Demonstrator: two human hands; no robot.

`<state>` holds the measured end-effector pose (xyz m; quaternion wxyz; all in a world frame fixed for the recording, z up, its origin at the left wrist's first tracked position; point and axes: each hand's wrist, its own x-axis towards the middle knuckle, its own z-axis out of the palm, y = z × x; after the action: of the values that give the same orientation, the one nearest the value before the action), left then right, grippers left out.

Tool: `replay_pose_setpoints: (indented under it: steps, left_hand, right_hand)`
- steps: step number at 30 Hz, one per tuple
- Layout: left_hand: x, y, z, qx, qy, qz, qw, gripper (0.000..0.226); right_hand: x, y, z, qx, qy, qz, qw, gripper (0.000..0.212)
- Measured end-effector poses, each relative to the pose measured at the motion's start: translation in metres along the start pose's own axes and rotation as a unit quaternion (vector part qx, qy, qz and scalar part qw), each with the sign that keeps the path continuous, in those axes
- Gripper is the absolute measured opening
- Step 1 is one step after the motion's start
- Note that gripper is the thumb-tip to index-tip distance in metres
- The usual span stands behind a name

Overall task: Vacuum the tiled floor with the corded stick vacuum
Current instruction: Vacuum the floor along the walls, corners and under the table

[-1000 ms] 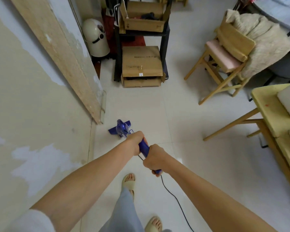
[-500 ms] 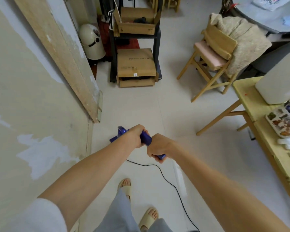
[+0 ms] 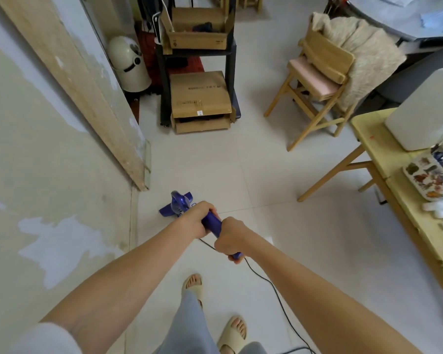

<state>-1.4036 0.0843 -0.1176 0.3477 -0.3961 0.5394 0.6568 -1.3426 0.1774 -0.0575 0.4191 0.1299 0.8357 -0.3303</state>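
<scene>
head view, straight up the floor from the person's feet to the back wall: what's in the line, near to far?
Sandals → right hand → left hand → blue vacuum head → bare tiles → closed cardboard box on the floor → open cardboard box on the black rack.

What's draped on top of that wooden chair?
A beige fuzzy blanket hangs over the wooden chair back; a pink cushion covers the seat. What's behind the blanket is hidden.
</scene>
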Motion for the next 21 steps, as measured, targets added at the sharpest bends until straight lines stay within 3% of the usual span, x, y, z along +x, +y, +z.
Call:
replay_pose_setpoints:
  steps: [10, 18, 21]
  left_hand:
    - [-0.04, -0.046, 0.024, 0.077, -0.064, -0.044, 0.994, 0.027]
    - [-0.03, -0.036, 0.011, 0.104, -0.063, -0.069, 0.99, 0.009]
    - [-0.015, -0.028, 0.006, 0.102, -0.054, -0.058, 0.992, 0.012]
  right_hand:
    - [-0.075, 0.033, 0.017, 0.072, 0.008, 0.018, 0.997, 0.007]
    - [-0.052, 0.029, 0.046, 0.198, 0.04, 0.025, 0.979, 0.014]
    - [-0.034, 0.022, 0.053, 0.227, 0.051, 0.026, 0.972, 0.019]
